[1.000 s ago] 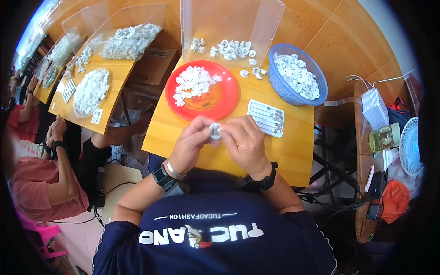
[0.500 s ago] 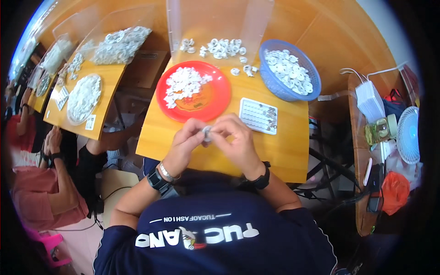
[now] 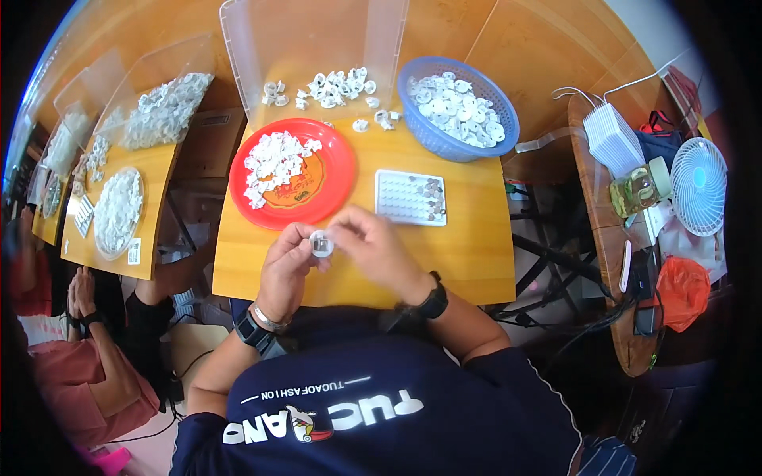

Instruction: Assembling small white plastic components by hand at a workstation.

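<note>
Between thumb and fingers, my left hand (image 3: 287, 266) grips a small round white plastic part (image 3: 321, 244), its flat face up, with a grey metallic piece visible in its middle. My right hand (image 3: 371, 247) is right beside that part, fingers bent and somewhat blurred; whether they touch it or hold anything is unclear. Beyond my hands, a red plate (image 3: 337, 190) carries a heap of small white pieces (image 3: 278, 159). A white tray (image 3: 397, 218) with rows of slots lies beyond my right hand, small metal pieces (image 3: 433, 190) gathered on its right side.
A blue basket (image 3: 444, 147) full of round white parts stands at the table's (image 3: 468, 262) far right. Loose white parts (image 3: 337, 89) lie by a clear plastic bin (image 3: 313, 40). At left, another person (image 3: 87, 369) sits by a second table. A fan (image 3: 698, 186) and jar (image 3: 639, 189) stand right.
The view has shifted, so the table appears lower and further left. The round part now shows its face in my left hand, and my right fingers have moved off its middle to its side.
</note>
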Available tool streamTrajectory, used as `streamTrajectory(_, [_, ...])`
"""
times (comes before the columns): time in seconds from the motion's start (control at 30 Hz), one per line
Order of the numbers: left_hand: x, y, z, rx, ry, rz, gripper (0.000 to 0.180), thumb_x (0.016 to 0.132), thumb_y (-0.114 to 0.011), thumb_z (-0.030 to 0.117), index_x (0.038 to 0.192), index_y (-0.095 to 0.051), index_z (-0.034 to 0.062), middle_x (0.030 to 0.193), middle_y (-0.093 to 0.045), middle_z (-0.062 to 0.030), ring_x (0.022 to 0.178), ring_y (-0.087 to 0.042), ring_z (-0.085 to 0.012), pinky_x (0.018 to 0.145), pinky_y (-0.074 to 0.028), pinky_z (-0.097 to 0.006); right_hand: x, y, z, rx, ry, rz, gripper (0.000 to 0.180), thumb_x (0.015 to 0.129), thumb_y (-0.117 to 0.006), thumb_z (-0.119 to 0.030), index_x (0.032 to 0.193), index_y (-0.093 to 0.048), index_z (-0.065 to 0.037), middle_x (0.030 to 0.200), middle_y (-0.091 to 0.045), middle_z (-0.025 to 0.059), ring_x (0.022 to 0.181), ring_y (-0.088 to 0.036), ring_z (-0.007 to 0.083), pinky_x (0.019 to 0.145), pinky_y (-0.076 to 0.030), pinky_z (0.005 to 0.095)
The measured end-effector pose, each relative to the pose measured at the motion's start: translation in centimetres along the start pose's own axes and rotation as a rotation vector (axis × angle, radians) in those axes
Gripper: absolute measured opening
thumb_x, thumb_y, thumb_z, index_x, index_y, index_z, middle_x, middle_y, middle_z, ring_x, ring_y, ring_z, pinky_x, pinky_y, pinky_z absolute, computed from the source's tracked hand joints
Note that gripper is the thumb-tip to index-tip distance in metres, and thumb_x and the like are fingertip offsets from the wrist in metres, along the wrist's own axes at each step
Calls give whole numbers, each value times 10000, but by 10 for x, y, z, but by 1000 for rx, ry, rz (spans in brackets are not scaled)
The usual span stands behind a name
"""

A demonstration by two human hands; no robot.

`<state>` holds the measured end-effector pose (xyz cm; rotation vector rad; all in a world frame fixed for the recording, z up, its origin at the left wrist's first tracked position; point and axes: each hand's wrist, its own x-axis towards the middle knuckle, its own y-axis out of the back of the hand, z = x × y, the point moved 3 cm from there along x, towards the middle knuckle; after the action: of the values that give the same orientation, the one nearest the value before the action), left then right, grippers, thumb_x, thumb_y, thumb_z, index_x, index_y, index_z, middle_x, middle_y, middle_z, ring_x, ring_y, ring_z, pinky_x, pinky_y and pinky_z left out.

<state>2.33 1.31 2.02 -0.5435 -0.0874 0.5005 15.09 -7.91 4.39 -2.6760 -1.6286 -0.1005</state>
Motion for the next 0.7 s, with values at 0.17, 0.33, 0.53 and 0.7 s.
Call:
streamTrajectory(0.17, [-2,11,5,-62,-45,27,207,929,-510,225,1022,-515,40,900,-591,-68,778,-556,-148,724,-435,-282,14,69,-13,-781,230,338,159,852,-615,-207,842,-658,-54,824,-613,124,724,-604,313,648,-477,394])
streamTrajectory(0.33, [-2,10,8,-99,-50,31,228,918,-526,246,1015,-501,41,861,-593,-96,755,-572,-169,703,-447,-284,35,123,13,-1216,61,323,127,798,-651,-182,831,-675,-62,929,-626,136,917,-582,324,768,-474,435])
streamTrajectory(0.53, [-3,6,13,-142,-61,-39,224,930,-517,240,1022,-503,36,863,-591,-102,757,-571,-179,710,-453,-291,44,129,35,-1204,35,258,91,775,-658,-147,786,-662,-57,878,-614,139,893,-574,333,771,-465,446])
streamTrajectory(0.7, [-6,5,16,-170,-50,-55,244,925,-525,248,1016,-522,22,886,-587,-77,780,-553,-150,732,-438,-283,46,128,37,-1185,124,238,94,795,-632,-131,762,-634,-43,843,-608,147,871,-570,346,762,-457,457])
